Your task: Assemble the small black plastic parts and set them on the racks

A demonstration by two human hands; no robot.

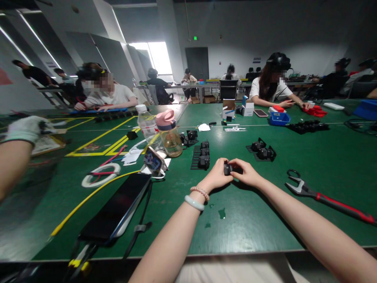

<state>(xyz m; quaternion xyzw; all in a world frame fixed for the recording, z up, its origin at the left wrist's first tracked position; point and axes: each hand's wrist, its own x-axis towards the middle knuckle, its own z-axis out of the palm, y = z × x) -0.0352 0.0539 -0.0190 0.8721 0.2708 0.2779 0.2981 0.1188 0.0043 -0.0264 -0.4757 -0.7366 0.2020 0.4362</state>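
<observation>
Both my hands meet over the green table (324, 173), pinching a small black plastic part (228, 169) between them. My left hand (216, 175) closes on its left side; a pale bangle and a bead bracelet circle that wrist. My right hand (247, 173) grips the part's right side, fingers curled. Just beyond my hands a black tray (194, 157) carries a row of similar black parts (204, 155). Another small group of black parts (263, 151) lies further right.
A red-handled wire stripper (324, 197) lies at right. A tablet (116, 210), a yellow cable (88, 198), a phone (153, 160), a pink-lidded bottle (170, 135) and a water bottle (147, 125) stand at left. A gloved arm (17, 145) reaches in from far left. Other people sit at the table's far side.
</observation>
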